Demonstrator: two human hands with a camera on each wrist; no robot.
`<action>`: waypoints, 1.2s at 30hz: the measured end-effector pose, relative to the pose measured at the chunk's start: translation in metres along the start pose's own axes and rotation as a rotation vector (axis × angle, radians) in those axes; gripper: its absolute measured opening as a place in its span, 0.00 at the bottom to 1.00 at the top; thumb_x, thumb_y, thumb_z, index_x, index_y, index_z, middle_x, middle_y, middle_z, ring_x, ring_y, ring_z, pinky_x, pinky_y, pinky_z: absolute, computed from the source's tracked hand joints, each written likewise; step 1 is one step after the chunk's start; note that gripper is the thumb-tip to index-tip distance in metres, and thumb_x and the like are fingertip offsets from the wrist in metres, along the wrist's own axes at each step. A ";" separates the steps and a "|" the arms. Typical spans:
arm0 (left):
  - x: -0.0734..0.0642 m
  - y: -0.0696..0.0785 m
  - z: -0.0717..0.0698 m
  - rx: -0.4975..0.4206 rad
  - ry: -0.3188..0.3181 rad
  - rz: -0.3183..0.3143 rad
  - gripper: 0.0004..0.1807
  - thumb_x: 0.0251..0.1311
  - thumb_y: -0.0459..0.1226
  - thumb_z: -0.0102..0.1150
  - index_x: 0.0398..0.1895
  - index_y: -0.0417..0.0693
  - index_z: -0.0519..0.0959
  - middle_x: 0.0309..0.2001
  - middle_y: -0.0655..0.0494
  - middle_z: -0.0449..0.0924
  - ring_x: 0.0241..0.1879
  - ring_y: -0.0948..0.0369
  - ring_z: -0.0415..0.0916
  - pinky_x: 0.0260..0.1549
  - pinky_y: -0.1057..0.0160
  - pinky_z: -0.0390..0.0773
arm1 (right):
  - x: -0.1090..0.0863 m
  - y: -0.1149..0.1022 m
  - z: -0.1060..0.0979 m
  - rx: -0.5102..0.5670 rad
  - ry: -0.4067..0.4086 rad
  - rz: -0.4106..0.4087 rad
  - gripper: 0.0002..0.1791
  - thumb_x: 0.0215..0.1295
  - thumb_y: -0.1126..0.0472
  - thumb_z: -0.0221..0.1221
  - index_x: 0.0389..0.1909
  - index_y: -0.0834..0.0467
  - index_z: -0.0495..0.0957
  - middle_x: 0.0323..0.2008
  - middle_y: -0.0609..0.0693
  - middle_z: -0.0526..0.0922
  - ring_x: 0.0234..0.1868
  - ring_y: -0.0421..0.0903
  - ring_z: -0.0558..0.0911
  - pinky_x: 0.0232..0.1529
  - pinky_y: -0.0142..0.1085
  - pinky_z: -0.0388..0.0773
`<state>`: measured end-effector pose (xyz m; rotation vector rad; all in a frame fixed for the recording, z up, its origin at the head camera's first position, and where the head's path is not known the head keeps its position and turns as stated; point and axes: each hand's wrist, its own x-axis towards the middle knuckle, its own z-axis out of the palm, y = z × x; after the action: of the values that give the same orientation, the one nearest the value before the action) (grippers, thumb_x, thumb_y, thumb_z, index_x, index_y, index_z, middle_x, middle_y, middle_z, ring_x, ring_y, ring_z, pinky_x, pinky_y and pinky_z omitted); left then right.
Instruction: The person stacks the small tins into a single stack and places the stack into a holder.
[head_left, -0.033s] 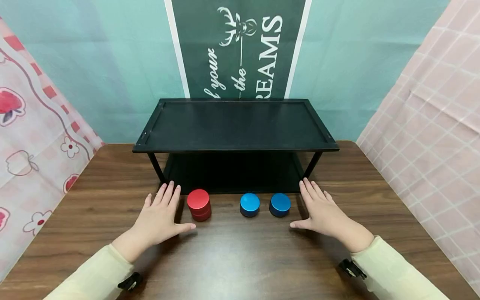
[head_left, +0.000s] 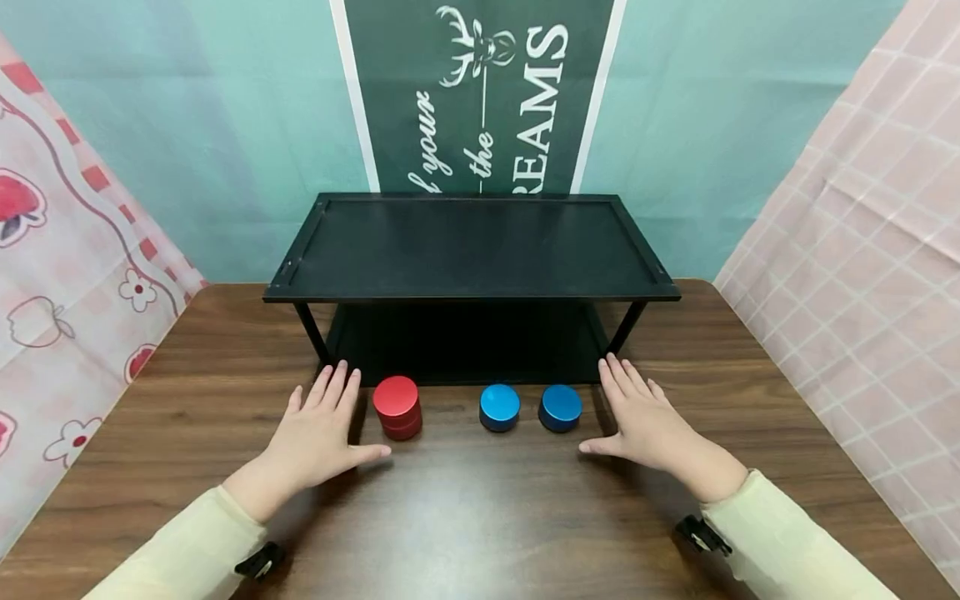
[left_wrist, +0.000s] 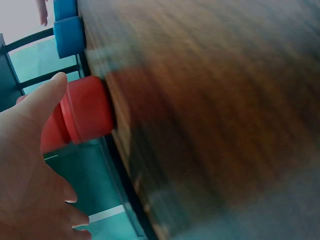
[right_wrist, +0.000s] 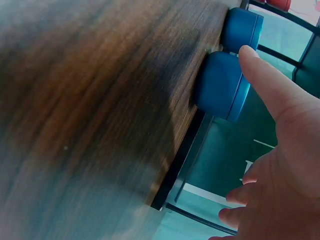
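Palm down, my left hand (head_left: pixel 318 433) lies with fingers straight and thumb spread, just left of a red round canister (head_left: pixel 398 407). The thumb points below that canister without gripping it. A seam runs round the red canister's side; whether it is two stacked pieces I cannot tell. Two shorter blue round canisters stand to the right, a left one (head_left: pixel 499 407) and a right one (head_left: pixel 560 407). My right hand (head_left: pixel 648 417) lies spread beside the right blue canister, holding nothing. Both hands' fingertips reach the front corners of a black two-tier rack (head_left: pixel 472 250).
The rack stands at the back of a brown wooden table (head_left: pixel 465 517), with a dark lower shelf (head_left: pixel 468 342) under its top. A teal cloth (head_left: pixel 247 125) hangs behind. Patterned pink cloths flank the table on the left (head_left: pixel 97 275) and right (head_left: pixel 862 217).
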<state>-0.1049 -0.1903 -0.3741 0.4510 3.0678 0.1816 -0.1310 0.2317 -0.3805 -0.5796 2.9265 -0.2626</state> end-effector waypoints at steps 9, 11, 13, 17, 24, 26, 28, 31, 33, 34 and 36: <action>0.002 -0.001 0.003 -0.046 -0.046 -0.007 0.59 0.46 0.68 0.56 0.70 0.34 0.52 0.70 0.35 0.48 0.68 0.40 0.45 0.59 0.33 0.50 | -0.002 0.003 -0.001 0.041 -0.015 -0.001 0.62 0.48 0.34 0.63 0.69 0.72 0.46 0.69 0.69 0.46 0.68 0.67 0.48 0.59 0.67 0.49; 0.003 -0.002 0.004 -0.057 -0.049 -0.009 0.59 0.46 0.67 0.57 0.70 0.34 0.52 0.69 0.35 0.49 0.67 0.40 0.46 0.58 0.33 0.51 | -0.002 0.002 -0.001 0.047 -0.006 -0.008 0.61 0.48 0.34 0.63 0.68 0.72 0.46 0.69 0.69 0.46 0.67 0.67 0.49 0.59 0.67 0.50; 0.003 -0.004 0.005 -0.083 -0.055 -0.008 0.58 0.47 0.66 0.58 0.69 0.34 0.52 0.69 0.34 0.50 0.67 0.40 0.48 0.58 0.33 0.53 | -0.001 0.001 0.000 0.049 -0.003 -0.011 0.61 0.48 0.34 0.63 0.68 0.72 0.47 0.69 0.69 0.47 0.67 0.67 0.49 0.59 0.67 0.50; 0.006 -0.007 0.007 -0.185 -0.075 0.011 0.58 0.46 0.64 0.61 0.69 0.32 0.51 0.68 0.33 0.52 0.66 0.40 0.52 0.57 0.36 0.58 | 0.000 0.000 0.004 0.051 -0.002 -0.026 0.61 0.48 0.35 0.64 0.68 0.73 0.49 0.68 0.70 0.49 0.67 0.68 0.50 0.58 0.67 0.52; 0.014 -0.010 0.009 -0.575 -0.117 0.035 0.55 0.49 0.49 0.69 0.70 0.31 0.47 0.66 0.33 0.56 0.64 0.42 0.58 0.59 0.44 0.62 | 0.003 -0.001 0.005 0.103 0.018 -0.041 0.58 0.50 0.37 0.64 0.68 0.73 0.48 0.68 0.69 0.50 0.67 0.66 0.52 0.59 0.66 0.53; 0.015 -0.010 0.010 -0.654 -0.111 0.041 0.53 0.49 0.47 0.69 0.69 0.32 0.49 0.64 0.33 0.60 0.61 0.42 0.62 0.56 0.45 0.66 | 0.003 -0.001 0.005 0.121 0.022 -0.047 0.58 0.52 0.38 0.63 0.68 0.73 0.48 0.68 0.69 0.50 0.67 0.65 0.52 0.58 0.65 0.54; 0.016 -0.010 0.013 -0.709 -0.101 0.045 0.50 0.50 0.45 0.69 0.69 0.33 0.51 0.62 0.34 0.63 0.59 0.43 0.66 0.53 0.47 0.70 | 0.003 -0.001 0.006 0.138 0.023 -0.054 0.57 0.52 0.39 0.63 0.67 0.74 0.48 0.68 0.69 0.51 0.67 0.65 0.53 0.58 0.65 0.55; 0.018 -0.009 0.016 -0.774 -0.085 0.054 0.46 0.50 0.43 0.69 0.67 0.33 0.56 0.61 0.35 0.65 0.57 0.44 0.68 0.50 0.49 0.73 | 0.003 -0.001 0.008 0.168 0.022 -0.065 0.56 0.53 0.40 0.63 0.67 0.74 0.47 0.68 0.69 0.51 0.67 0.65 0.54 0.59 0.63 0.56; 0.019 -0.009 0.018 -0.811 -0.084 0.052 0.43 0.51 0.41 0.69 0.66 0.33 0.58 0.60 0.35 0.67 0.57 0.44 0.69 0.51 0.49 0.73 | 0.004 -0.002 0.008 0.199 0.015 -0.066 0.56 0.54 0.41 0.63 0.68 0.74 0.47 0.68 0.69 0.50 0.67 0.64 0.54 0.60 0.60 0.57; 0.019 -0.009 0.019 -0.827 -0.084 0.052 0.42 0.51 0.41 0.69 0.65 0.33 0.59 0.60 0.36 0.67 0.57 0.44 0.69 0.52 0.49 0.72 | 0.004 -0.003 0.008 0.216 0.008 -0.064 0.56 0.54 0.40 0.63 0.68 0.73 0.46 0.68 0.69 0.50 0.67 0.64 0.54 0.61 0.59 0.58; 0.020 -0.009 0.020 -0.858 -0.088 0.046 0.40 0.52 0.41 0.68 0.64 0.32 0.61 0.59 0.36 0.68 0.57 0.44 0.69 0.53 0.48 0.70 | 0.005 -0.004 0.008 0.253 -0.008 -0.062 0.56 0.54 0.40 0.63 0.68 0.73 0.46 0.69 0.68 0.50 0.67 0.63 0.55 0.62 0.57 0.57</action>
<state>-0.1252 -0.1907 -0.3954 0.4367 2.5422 1.3399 -0.1330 0.2248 -0.3877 -0.6289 2.8085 -0.6256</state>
